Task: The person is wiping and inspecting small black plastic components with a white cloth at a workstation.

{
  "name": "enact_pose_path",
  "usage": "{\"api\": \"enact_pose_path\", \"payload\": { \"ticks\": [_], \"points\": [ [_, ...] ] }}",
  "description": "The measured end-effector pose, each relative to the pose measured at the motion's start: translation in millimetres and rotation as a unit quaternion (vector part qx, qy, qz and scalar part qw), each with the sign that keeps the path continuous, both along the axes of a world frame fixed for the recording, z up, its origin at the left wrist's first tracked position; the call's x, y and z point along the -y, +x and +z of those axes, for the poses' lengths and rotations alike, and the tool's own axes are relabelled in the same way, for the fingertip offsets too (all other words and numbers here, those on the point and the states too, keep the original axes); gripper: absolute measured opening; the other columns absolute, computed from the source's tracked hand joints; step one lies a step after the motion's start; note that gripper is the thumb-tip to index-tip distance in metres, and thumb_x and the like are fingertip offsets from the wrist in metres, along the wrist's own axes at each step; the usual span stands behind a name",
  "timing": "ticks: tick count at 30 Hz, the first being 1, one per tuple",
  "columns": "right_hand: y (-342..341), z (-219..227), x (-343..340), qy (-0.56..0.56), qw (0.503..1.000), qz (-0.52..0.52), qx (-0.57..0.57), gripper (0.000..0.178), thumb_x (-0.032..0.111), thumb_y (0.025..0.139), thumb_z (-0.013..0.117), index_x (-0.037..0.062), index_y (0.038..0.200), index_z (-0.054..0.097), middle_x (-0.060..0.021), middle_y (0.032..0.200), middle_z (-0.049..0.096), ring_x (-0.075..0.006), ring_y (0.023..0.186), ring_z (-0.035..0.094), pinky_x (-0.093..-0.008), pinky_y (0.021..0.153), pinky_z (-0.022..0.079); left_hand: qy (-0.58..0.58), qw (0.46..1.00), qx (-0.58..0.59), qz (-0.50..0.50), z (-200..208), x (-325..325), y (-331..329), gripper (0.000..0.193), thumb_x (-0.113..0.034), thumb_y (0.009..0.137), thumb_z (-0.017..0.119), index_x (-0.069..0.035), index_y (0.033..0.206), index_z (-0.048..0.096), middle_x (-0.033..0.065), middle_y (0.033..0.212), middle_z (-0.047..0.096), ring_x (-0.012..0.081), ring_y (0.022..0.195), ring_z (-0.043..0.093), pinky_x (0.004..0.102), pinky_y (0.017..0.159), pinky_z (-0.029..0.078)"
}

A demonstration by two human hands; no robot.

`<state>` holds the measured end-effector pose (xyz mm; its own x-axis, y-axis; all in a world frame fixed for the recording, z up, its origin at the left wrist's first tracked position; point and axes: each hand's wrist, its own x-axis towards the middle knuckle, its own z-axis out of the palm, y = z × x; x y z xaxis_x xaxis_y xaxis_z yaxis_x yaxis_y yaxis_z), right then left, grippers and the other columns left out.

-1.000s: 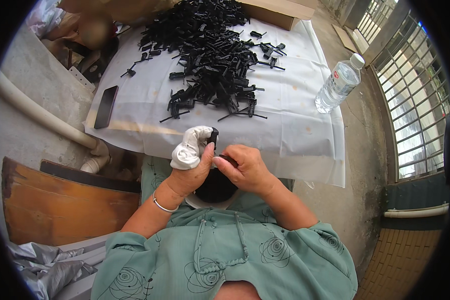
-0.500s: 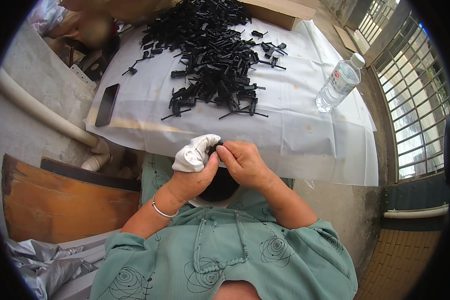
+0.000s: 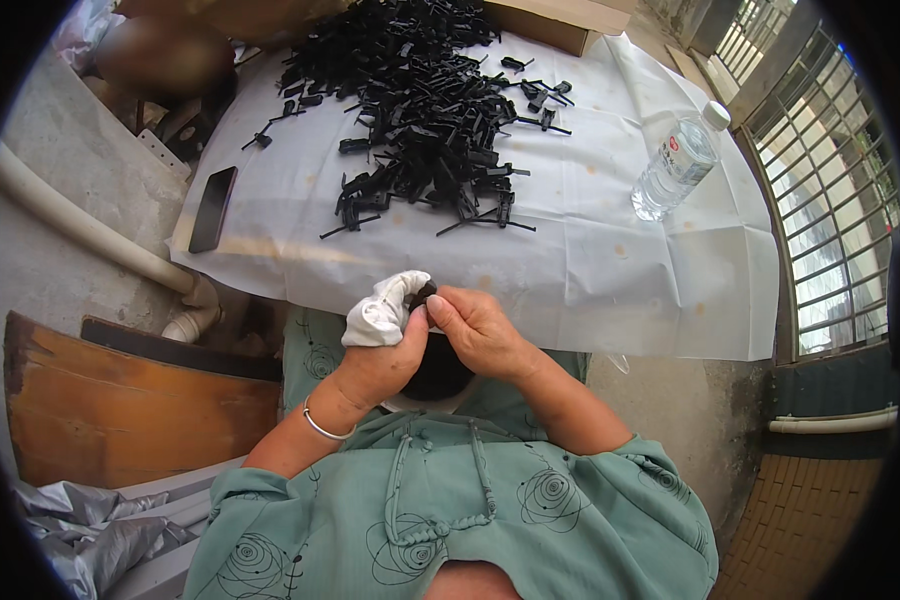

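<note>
Both hands meet just off the table's near edge, over a bucket-like container (image 3: 406, 404) with a dark inside. My left hand (image 3: 395, 362) has a white cloth covering (image 3: 378, 316) over its fingers and a silver bangle on the wrist. It is closed on a small black plastic part (image 3: 424, 292), mostly hidden by the fingers. My bare right hand (image 3: 485, 335) pinches the same part between thumb and fingers from the other side. Beyond them, a large heap of similar black plastic parts (image 3: 420, 110) with thin stems lies on the table.
White plastic sheeting (image 3: 530, 270) covers the table. A dark phone (image 3: 213, 210) lies on its left side, a clear water bottle (image 3: 675, 165) stands at the right. At the back is a cardboard box (image 3: 545, 28). A pipe (image 3: 90, 225) and a wooden board (image 3: 140, 410) are at the left.
Both hands have moved slightly left, and my right thumb has shifted down along the part. The sheeting's right corner has moved outward. A blurred shape at the upper left has changed place.
</note>
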<state>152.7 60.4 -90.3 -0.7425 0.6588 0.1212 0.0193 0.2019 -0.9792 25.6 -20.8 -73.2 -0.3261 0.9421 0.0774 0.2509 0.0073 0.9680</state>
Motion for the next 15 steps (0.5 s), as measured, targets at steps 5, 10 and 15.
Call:
{"api": "enact_pose_path", "payload": {
  "ticks": [5, 10, 15],
  "points": [
    [-3, -5, 4, 0.004, 1.0, -0.022, -0.012, 0.026, 0.018, 0.094, 0.047, -0.002, 0.077, 0.053, -0.0019, 0.066, 0.053, -0.0074, 0.064, 0.044, -0.0255, 0.059, 0.042, 0.15, 0.949, -0.278, 0.004, 3, -4, 0, 0.028, 0.0, 0.075, 0.056, 0.005, 0.102, 0.056, 0.0187, 0.095, 0.061, 0.0297, 0.084, 0.062, 0.0332, 0.076, 0.049],
    [1, 4, -2, 0.008, 1.0, 0.01, -0.019, 0.021, 0.016, 0.091, 0.05, -0.0018, 0.083, 0.056, -0.0041, 0.065, 0.053, -0.0091, 0.062, 0.046, -0.0256, 0.059, 0.042, 0.103, 0.99, -0.095, -0.024, -3, 0, -5, 0.028, -0.002, 0.08, 0.056, 0.003, 0.107, 0.051, 0.0111, 0.095, 0.058, 0.019, 0.086, 0.057, 0.0279, 0.077, 0.046],
    [12, 12, -10, 0.137, 0.982, -0.024, 0.131, 0.016, 0.016, 0.082, 0.061, 0.0001, 0.087, 0.06, -0.0109, 0.066, 0.055, -0.0197, 0.058, 0.051, -0.0285, 0.057, 0.043, 0.036, 0.982, 0.164, -0.086, 3, -4, -18, 0.03, -0.005, 0.088, 0.051, 0.0, 0.115, 0.041, 0.0042, 0.093, 0.053, 0.0102, 0.085, 0.049, 0.0232, 0.076, 0.043]
  ]
}}
